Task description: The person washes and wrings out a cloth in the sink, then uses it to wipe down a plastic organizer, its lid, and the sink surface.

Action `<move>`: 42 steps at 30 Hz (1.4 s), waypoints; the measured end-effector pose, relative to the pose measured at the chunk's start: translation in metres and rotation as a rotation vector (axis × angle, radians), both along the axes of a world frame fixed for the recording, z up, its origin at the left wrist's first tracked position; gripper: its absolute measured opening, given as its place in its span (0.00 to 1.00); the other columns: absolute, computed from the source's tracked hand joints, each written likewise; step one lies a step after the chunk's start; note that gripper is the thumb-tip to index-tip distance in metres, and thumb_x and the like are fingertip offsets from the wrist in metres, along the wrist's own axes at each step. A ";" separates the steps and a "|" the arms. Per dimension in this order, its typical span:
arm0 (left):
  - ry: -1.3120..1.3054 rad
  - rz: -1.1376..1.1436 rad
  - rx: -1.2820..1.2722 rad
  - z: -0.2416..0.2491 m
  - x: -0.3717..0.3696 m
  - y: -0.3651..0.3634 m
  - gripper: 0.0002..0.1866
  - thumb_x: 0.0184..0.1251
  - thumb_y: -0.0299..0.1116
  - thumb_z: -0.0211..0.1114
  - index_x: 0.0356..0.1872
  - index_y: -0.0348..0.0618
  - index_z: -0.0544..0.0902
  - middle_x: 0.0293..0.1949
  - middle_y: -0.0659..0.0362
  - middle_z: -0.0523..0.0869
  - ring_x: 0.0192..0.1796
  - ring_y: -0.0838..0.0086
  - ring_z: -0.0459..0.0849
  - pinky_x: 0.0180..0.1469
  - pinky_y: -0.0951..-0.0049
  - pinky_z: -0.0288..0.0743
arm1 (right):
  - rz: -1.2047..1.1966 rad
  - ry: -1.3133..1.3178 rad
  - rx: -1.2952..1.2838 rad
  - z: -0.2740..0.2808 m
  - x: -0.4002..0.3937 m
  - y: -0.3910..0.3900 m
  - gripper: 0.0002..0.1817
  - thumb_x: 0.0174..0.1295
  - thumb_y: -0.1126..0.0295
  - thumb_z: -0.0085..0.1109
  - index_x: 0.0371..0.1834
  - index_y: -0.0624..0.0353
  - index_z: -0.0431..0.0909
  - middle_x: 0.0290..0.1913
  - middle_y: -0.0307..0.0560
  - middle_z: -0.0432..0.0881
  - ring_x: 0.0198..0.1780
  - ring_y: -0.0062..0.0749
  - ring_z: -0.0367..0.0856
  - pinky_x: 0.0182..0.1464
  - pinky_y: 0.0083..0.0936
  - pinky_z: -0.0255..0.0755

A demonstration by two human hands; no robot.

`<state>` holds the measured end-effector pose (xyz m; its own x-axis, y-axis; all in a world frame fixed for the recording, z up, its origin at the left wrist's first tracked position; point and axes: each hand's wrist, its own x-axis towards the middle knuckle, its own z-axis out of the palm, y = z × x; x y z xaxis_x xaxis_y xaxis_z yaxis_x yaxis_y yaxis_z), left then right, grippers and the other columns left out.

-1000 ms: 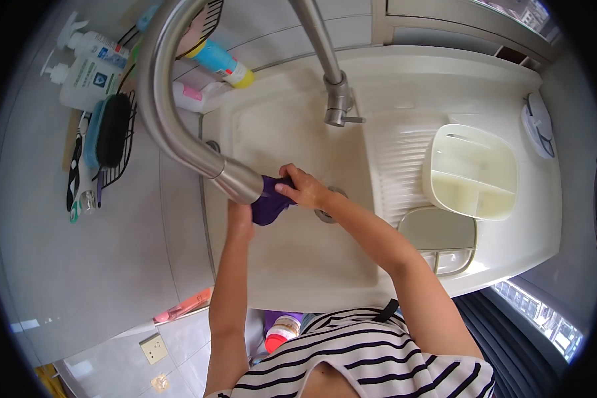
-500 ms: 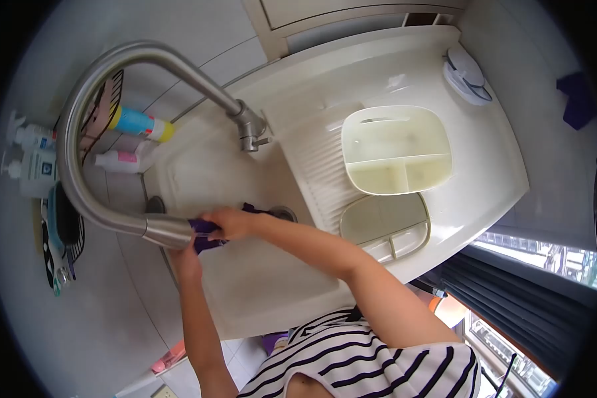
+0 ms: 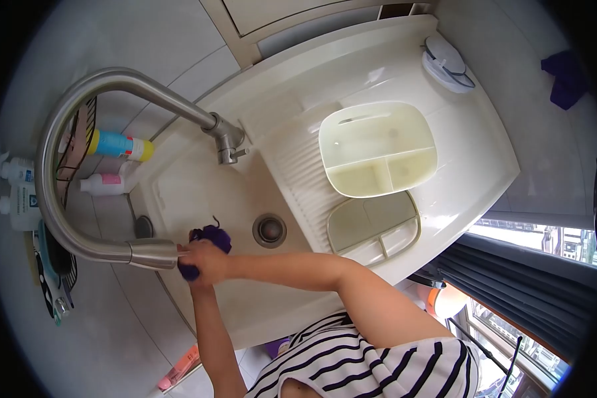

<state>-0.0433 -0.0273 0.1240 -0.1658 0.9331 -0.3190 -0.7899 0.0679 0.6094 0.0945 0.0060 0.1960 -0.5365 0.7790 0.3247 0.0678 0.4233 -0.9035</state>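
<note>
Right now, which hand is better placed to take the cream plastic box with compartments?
Probably the right hand: both are at the purple cloth, but its arm lies nearer the box; the left hand would cross it.

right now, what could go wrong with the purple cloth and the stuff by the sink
The cloth is bunched in the right hand right by the spout, so water, if running, could splash off the folds. The drain looks uncovered close by; a dropped cloth might slide over it and block it. The right arm crosses the basin with its elbow near the tray, so a wide swing could knock that.
</note>
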 end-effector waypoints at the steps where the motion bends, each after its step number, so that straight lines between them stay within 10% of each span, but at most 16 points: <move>1: -0.058 -0.048 0.035 0.007 0.006 0.002 0.22 0.56 0.41 0.54 0.52 0.45 0.68 0.45 0.58 0.74 0.51 0.70 0.73 0.51 0.69 0.68 | -0.002 -0.002 0.001 0.004 -0.001 -0.006 0.23 0.26 0.71 0.64 0.33 0.58 0.73 0.42 0.51 0.72 0.47 0.47 0.71 0.44 0.36 0.64; 10: -0.318 -0.395 0.059 0.070 0.071 0.041 0.18 0.59 0.38 0.53 0.49 0.43 0.70 0.45 0.61 0.74 0.54 0.72 0.69 0.55 0.69 0.63 | -0.011 0.224 0.449 -0.009 -0.006 0.003 0.14 0.23 0.69 0.64 0.17 0.55 0.72 0.22 0.41 0.72 0.33 0.36 0.73 0.36 0.33 0.62; 21: 0.118 -0.330 -0.119 -0.082 -0.089 0.029 0.21 0.56 0.42 0.56 0.50 0.46 0.70 0.42 0.59 0.75 0.45 0.74 0.76 0.46 0.71 0.72 | -0.044 0.200 -0.156 -0.008 0.011 0.032 0.15 0.33 0.64 0.61 0.23 0.62 0.74 0.21 0.55 0.75 0.28 0.52 0.75 0.34 0.38 0.70; 22: 0.675 -0.145 -0.252 0.018 -0.002 0.019 0.19 0.56 0.41 0.57 0.48 0.46 0.70 0.42 0.61 0.75 0.42 0.75 0.77 0.44 0.75 0.72 | 0.022 0.176 -0.170 -0.006 0.023 0.037 0.17 0.35 0.64 0.62 0.27 0.63 0.73 0.27 0.56 0.75 0.33 0.52 0.74 0.38 0.37 0.69; 24: 0.847 -0.038 -0.568 0.089 0.022 0.024 0.19 0.57 0.40 0.59 0.48 0.45 0.71 0.41 0.62 0.76 0.42 0.74 0.77 0.44 0.78 0.73 | 0.052 0.221 -0.042 -0.025 0.040 0.053 0.20 0.39 0.63 0.64 0.34 0.62 0.72 0.39 0.56 0.73 0.44 0.50 0.71 0.45 0.35 0.67; 33: 1.436 0.014 -0.238 0.146 0.031 -0.002 0.16 0.54 0.25 0.59 0.45 0.34 0.73 0.40 0.59 0.77 0.40 0.76 0.75 0.45 0.79 0.67 | 0.446 -0.843 -0.115 -0.032 0.063 0.070 0.40 0.35 0.62 0.68 0.58 0.51 0.63 0.54 0.52 0.68 0.57 0.48 0.64 0.57 0.35 0.61; 35: 1.241 0.042 -0.151 0.149 0.042 -0.003 0.10 0.53 0.24 0.59 0.38 0.37 0.77 0.36 0.62 0.77 0.41 0.79 0.72 0.47 0.81 0.62 | 0.283 -0.150 -0.106 -0.028 0.042 0.059 0.38 0.35 0.67 0.68 0.56 0.55 0.65 0.56 0.54 0.66 0.58 0.48 0.63 0.57 0.33 0.62; 38: 1.026 0.212 -0.091 0.166 0.050 -0.005 0.14 0.47 0.18 0.55 0.38 0.36 0.75 0.37 0.59 0.77 0.42 0.75 0.73 0.48 0.78 0.64 | 0.417 0.216 -0.321 -0.007 0.013 0.043 0.38 0.35 0.67 0.69 0.55 0.59 0.64 0.54 0.55 0.68 0.55 0.45 0.67 0.54 0.31 0.64; 42: 0.979 0.390 -0.025 0.204 0.059 -0.020 0.20 0.39 0.16 0.51 0.39 0.37 0.74 0.38 0.56 0.76 0.43 0.71 0.74 0.49 0.76 0.65 | 0.414 0.249 -0.490 -0.040 -0.020 0.034 0.31 0.37 0.67 0.67 0.49 0.61 0.69 0.44 0.55 0.76 0.45 0.39 0.74 0.48 0.27 0.68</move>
